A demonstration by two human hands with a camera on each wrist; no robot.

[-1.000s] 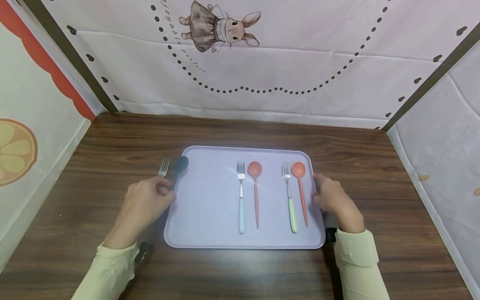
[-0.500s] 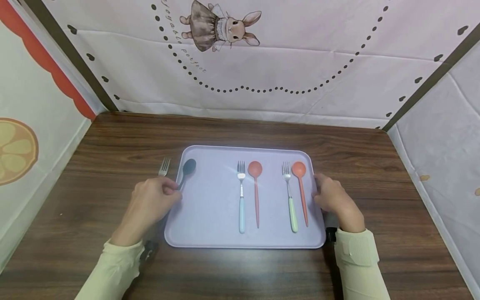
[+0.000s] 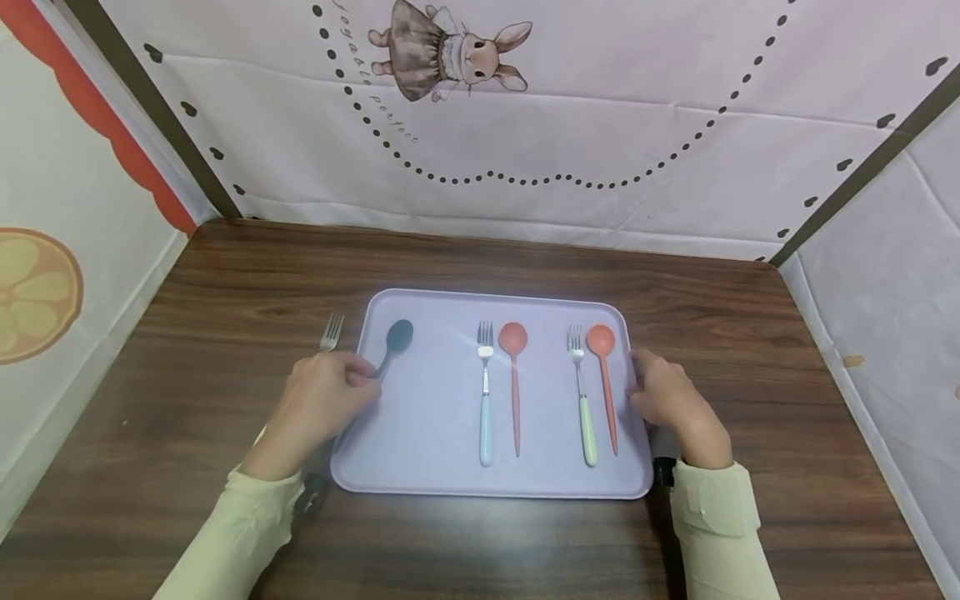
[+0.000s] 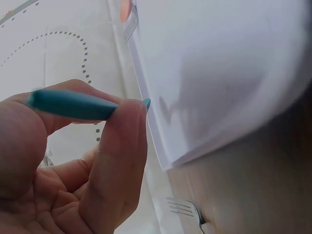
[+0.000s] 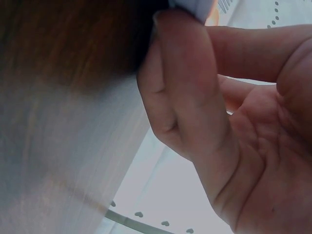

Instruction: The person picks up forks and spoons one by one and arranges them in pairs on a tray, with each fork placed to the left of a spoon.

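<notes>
My left hand (image 3: 324, 407) pinches a teal spoon (image 3: 400, 335) by its handle, its bowl over the left part of the lilac tray (image 3: 427, 425). In the left wrist view the spoon's handle (image 4: 73, 105) lies between thumb and fingers. My right hand (image 3: 672, 404) holds the tray's right rim; in the right wrist view, thumb and fingers (image 5: 187, 73) close on the tray edge (image 5: 197, 7). On the tray lie a blue-handled fork (image 3: 485, 417), a pink spoon (image 3: 513, 337), a green-handled fork (image 3: 587, 429) and an orange spoon (image 3: 601, 339).
Another fork (image 3: 332, 332) lies on the wooden table (image 3: 480, 550) left of the tray, its handle hidden behind my left hand. A printed cloth wall (image 3: 585, 133) stands at the table's back, with more cloth walls at both sides.
My left hand has moved right with the teal spoon, carrying its bowl from the tray's left rim to farther over the tray. My right hand stays at the right rim.
</notes>
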